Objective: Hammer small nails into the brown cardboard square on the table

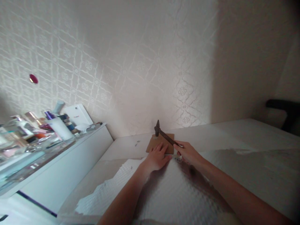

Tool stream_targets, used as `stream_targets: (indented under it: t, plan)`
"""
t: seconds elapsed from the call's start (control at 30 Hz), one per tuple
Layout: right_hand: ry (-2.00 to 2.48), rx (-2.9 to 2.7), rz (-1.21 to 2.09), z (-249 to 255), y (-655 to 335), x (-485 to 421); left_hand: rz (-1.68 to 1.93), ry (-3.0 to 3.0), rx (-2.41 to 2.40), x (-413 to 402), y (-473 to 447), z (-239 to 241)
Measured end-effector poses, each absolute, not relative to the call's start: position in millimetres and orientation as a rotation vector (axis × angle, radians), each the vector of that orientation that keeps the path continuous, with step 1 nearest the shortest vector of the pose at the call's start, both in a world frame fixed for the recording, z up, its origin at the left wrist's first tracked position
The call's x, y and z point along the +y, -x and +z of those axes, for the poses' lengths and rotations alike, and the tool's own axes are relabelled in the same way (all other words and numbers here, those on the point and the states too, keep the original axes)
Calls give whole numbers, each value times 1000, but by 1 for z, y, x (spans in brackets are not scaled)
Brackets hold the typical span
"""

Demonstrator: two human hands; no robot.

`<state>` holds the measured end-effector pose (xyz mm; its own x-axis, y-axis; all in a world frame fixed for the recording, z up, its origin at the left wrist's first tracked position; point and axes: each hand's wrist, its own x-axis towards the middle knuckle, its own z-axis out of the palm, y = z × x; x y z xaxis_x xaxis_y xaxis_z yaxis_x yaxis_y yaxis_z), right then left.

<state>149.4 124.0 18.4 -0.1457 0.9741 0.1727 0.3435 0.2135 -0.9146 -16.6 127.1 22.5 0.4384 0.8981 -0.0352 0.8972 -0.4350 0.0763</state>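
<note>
In my right hand (186,151) is a hammer (167,137), gripped by its handle with the dark head up and to the left. The hammer head hangs over the far edge of a flat brown board (153,144) that looks like cardboard or a notebook cover. My left hand (158,157) lies flat on the near part of this board, fingers spread. Along the board's far edge runs a small pale marking or row of bits, too small to make out. Whether the hammer head touches the board I cannot tell.
White textured cloth or paper (168,190) spreads under my forearms. Small bits (137,142) lie left of the board. A white dresser (70,168) crowded with bottles (62,128) stands at left. A patterned wall (145,78) rises behind; a black chair armrest (284,107) shows at right.
</note>
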Motion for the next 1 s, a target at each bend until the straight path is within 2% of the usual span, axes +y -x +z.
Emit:
stream_targets:
  t: [0.6,1.0]
  plan:
    - [1279,-1626,970,17,-149,126,8,-2588,1628,127,16,22]
    - [1308,-1501,1117,20,-147,123,6,-2594,1626,128,16,21]
